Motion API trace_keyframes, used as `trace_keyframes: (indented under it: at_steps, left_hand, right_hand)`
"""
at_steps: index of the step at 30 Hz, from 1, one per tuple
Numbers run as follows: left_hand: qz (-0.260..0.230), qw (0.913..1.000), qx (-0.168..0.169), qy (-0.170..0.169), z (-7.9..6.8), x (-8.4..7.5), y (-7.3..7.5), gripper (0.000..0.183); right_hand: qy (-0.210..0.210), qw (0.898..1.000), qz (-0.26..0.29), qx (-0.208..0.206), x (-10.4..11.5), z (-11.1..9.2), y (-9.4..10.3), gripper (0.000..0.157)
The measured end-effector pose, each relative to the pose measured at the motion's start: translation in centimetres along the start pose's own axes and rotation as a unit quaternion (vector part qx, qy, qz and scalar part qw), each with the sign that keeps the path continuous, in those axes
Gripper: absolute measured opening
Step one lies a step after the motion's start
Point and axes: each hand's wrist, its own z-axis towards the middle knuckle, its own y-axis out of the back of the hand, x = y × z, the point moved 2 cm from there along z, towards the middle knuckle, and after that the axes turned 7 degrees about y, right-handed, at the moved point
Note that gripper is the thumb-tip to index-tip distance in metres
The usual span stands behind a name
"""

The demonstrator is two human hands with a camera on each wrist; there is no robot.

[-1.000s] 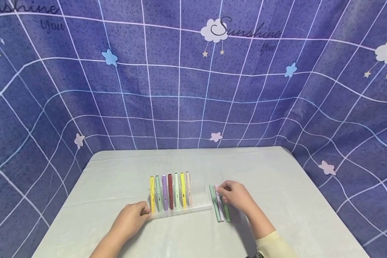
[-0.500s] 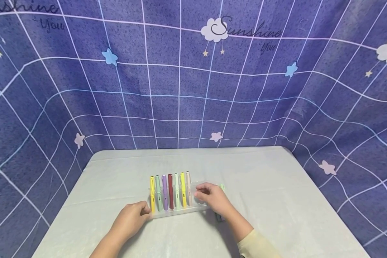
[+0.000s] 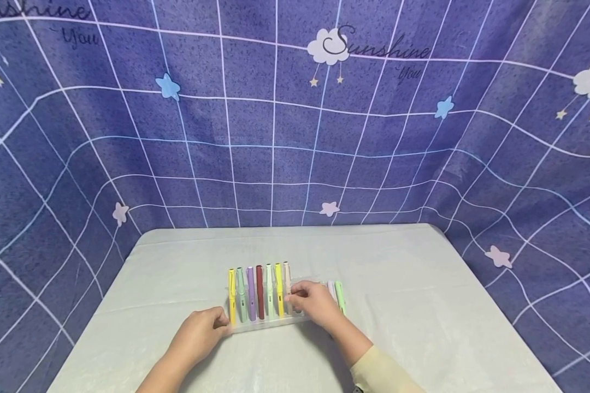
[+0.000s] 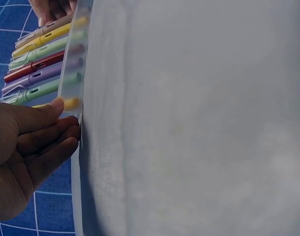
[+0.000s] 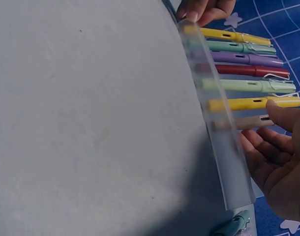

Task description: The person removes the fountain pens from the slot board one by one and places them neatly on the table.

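Observation:
A clear plastic pen stand (image 3: 270,325) holds several upright pens in a row, with a yellow pen (image 3: 232,295) at its left end and a dark red pen (image 3: 260,292) among them. At that left end, my left hand (image 3: 199,334) pinches the stand's edge between thumb and fingers. My right hand (image 3: 319,305) is at the last pen on the right, a beige pen (image 5: 238,123). In the right wrist view its thumb and fingertips close around the upper part of that pen, which still stands in its slot. The hand covers the stand's right part in the head view.
To the right of the stand lie a lilac pen (image 3: 331,289) and a light green pen (image 3: 341,297), partly behind the right hand. A teal pen (image 5: 233,223) shows beyond the stand's end. A pale cloth covers the table (image 3: 177,262); a blue patterned curtain (image 3: 255,125) hangs around it.
My right hand has moved left from the loose pens, past the stand's right part, to the beige pen. My left hand stays on the stand's left end.

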Motion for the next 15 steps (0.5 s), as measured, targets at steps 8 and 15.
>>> trace_keyframes:
  at_steps: [8, 15]
  left_hand:
    - [0.001, 1.0000, 0.000, 0.001, -0.05, -0.05, 0.07, 0.017]
    - [0.002, 1.0000, 0.000, -0.005, -0.08, -0.07, 0.21, 0.017]
  right_hand:
    - [-0.007, 1.000, -0.003, -0.011, -0.06, 0.28, -0.58, 0.022]
    - [-0.007, 1.000, -0.019, -0.020, -0.24, 0.34, -0.70, 0.017]
